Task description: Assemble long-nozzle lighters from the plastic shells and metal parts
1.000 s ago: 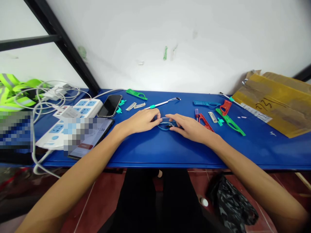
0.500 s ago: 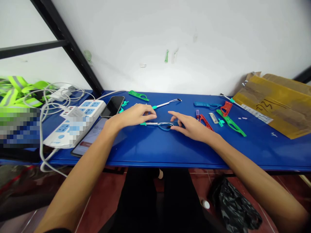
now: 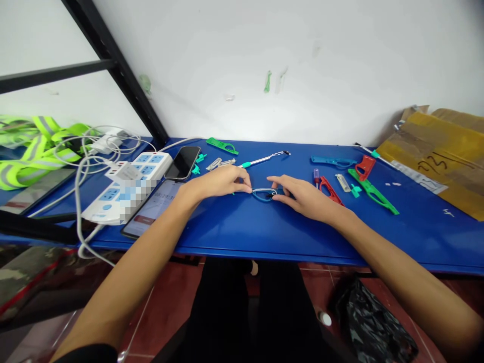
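My left hand (image 3: 229, 180) has thumb and forefinger pinched at the end of a thin metal lighter tube; most of the tube is hidden beneath the hand. Thin wires run from it over a blue lighter casing (image 3: 260, 198) with a finger loop, lying on the blue tabletop. Around the right part of this casing my right hand (image 3: 302, 196) is curled, thumb in front and other fingers behind, forefinger stretched out. A small black piece (image 3: 269, 194) on the wires lies by the thumb. Behind the hands rests another metal lighter tube (image 3: 260, 161) with a teal collar and wires.
Right are a blue casing (image 3: 333, 162), red casing (image 3: 330, 191), green casing (image 3: 374, 191), screwdriver (image 3: 316, 176) and taped cardboard box (image 3: 434, 161). Left stand a power strip (image 3: 128, 186) with cables and two phones (image 3: 183, 163). Another green casing (image 3: 222, 146) lies by the wall.
My left hand has come down and right, and its fingers have closed on the tube by the blue casing. My right hand stays near the same place. The view has shifted slightly left.
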`<state>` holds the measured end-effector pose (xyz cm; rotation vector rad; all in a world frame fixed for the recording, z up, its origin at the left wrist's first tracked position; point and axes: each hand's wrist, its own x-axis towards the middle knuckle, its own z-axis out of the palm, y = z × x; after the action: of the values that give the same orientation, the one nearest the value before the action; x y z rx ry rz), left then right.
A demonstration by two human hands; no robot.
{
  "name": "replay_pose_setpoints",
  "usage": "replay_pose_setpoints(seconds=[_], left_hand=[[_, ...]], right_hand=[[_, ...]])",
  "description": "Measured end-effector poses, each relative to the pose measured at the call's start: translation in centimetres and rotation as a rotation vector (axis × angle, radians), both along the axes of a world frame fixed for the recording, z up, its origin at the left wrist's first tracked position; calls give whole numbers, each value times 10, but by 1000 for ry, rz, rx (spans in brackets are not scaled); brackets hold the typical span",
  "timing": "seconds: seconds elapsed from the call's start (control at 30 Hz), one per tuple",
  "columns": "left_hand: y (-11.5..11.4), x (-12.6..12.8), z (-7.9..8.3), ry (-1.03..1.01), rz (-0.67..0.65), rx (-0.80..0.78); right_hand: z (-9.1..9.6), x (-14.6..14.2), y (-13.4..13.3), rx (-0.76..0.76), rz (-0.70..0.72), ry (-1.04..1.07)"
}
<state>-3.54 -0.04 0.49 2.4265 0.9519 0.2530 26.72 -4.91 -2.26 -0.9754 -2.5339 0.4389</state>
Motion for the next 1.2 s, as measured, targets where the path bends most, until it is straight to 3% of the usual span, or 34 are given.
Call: replay_pose_setpoints(seconds=[0.33, 0.57, 0.7, 0.83, 0.93, 1.03, 1.13, 1.2], left_hand=[[0, 4, -7, -19, 39, -4], [-10, 3, 2, -52, 47, 73], [-2, -6, 7, -91, 224, 249], [11, -19, 1, 89, 538, 548], [17, -26, -11, 347, 669, 575], [20, -27, -19, 471, 676, 546], [24, -26, -23, 470, 668, 540], [25, -26, -24, 460, 658, 547]], right_hand=[[2, -2, -2, 30, -8, -30], [10, -3, -5, 47, -2, -17], [20, 6, 1, 183, -91, 97], [31, 36, 20, 428, -319, 195], [44, 77, 34, 558, -557, 216], [61, 129, 35, 601, -870, 182], [71, 178, 24, 551, -1206, 180], [67, 205, 17, 345, -1382, 142]])
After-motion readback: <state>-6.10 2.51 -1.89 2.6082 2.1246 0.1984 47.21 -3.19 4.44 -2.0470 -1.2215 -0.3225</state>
